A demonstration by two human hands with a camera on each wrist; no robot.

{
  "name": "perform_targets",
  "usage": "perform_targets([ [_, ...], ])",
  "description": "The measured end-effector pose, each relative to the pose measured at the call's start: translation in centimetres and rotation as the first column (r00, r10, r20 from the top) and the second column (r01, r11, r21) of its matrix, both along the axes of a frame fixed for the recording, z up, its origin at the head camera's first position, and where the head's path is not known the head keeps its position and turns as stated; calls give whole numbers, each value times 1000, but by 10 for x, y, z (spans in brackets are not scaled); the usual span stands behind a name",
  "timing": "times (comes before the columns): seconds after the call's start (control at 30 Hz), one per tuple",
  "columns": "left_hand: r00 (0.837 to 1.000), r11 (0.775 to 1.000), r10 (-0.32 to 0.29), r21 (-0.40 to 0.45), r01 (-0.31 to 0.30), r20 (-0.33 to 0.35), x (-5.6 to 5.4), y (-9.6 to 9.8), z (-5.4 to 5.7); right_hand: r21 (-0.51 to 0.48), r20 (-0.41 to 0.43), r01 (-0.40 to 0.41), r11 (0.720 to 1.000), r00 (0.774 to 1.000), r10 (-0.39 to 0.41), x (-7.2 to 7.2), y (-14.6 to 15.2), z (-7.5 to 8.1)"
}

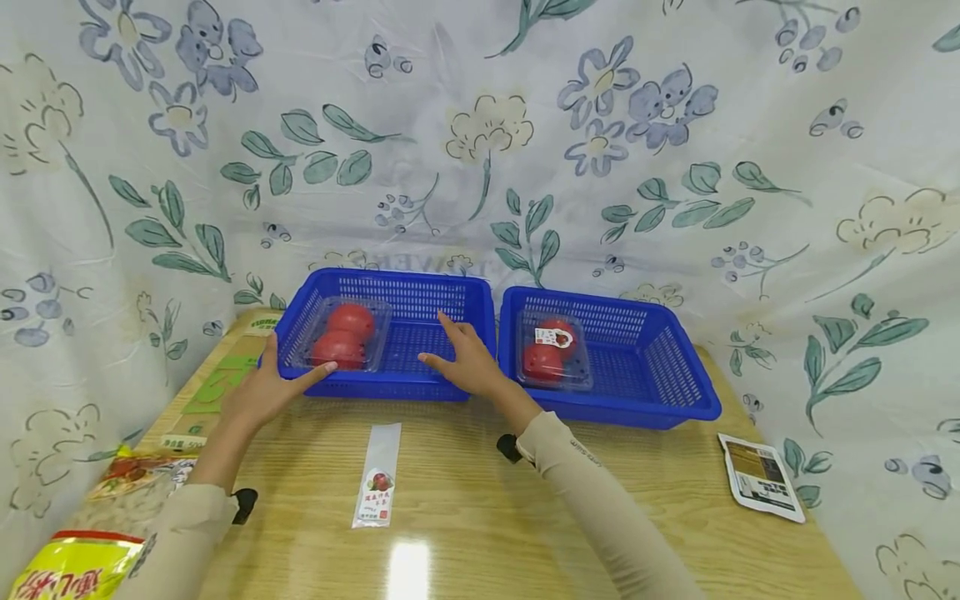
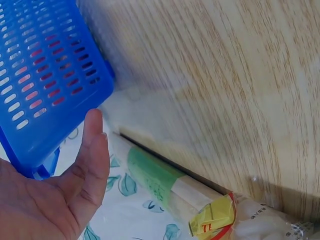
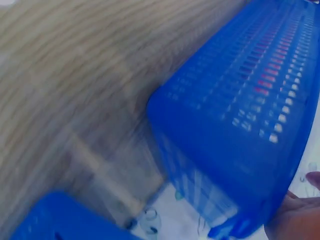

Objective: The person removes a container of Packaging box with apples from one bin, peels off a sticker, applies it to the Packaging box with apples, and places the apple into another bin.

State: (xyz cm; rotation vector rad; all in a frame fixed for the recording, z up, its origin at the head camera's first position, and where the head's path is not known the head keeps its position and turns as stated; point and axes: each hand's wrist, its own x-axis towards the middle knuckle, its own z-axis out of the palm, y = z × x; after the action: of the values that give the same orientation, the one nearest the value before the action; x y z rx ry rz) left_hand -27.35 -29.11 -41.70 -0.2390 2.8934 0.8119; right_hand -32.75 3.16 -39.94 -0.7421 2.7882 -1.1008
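Observation:
My left hand (image 1: pixel 261 390) is at the front left corner of the left blue plastic basket (image 1: pixel 420 385). Its thumb reaches over the front rim, while its straight fingers lie along the outer end wall in the left wrist view. Over the right part of that basket, my right hand (image 1: pixel 471 360) has its thumb and fingers spread, with nothing between them. A clear plastic box (image 1: pixel 381 321) with two round red fruits (image 1: pixel 351 323) lies in the basket's left part, close to my left thumb.
Beside it stands a second blue basket (image 1: pixel 637 408), holding a similar box (image 1: pixel 573 367) with a label. A paper label strip (image 1: pixel 381 467) lies on the wooden table (image 1: pixel 315 533). Packaged food bags (image 1: pixel 90 550) are at left; a flat white pack (image 1: pixel 761 475) is at right.

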Motion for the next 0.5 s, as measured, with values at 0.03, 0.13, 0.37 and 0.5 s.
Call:
perform_targets([
  [0.03, 1000, 1000, -2, 8, 2, 1, 0, 0, 0, 7, 17, -5, 1000, 1000, 5, -1, -3, -2],
  [0.13, 1000, 1000, -2, 26, 2, 4, 1, 0, 1, 40, 60, -10, 999, 998, 7, -5, -12, -5],
  [0.37, 1000, 997, 6, 71, -7, 7, 0, 0, 1, 46, 170, -38, 998, 985, 30, -17, -43, -1],
  [0.5, 1000, 997, 7, 81, -8, 13, 0, 0, 0, 26, 255, -72, 997, 965, 63, -21, -64, -2],
])
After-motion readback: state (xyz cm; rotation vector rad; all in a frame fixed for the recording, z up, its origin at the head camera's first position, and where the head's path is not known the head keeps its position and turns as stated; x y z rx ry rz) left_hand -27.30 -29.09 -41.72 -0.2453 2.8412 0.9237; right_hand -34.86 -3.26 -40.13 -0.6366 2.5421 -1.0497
